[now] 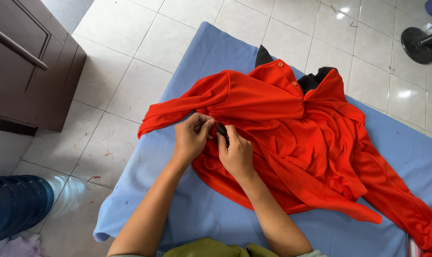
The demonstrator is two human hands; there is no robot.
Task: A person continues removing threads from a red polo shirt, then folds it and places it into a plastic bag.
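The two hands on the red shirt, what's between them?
In the head view, a small dark item sits between the left hand and right hand, pinched against the red shirt.

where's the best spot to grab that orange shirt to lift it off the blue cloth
Probably the shoulders beside the collar of the orange shirt, coming from the far edge of the blue cloth. That end lies spread and bare, whereas the left hand and right hand pinch a small dark piece at the bunched near side.

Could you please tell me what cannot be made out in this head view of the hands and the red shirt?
- Small dark item between the left hand and right hand: fingers hide its shape.
- Red shirt: far sleeve end cut off by the lower right edge.
- Blue cloth: near edge hidden by arms.
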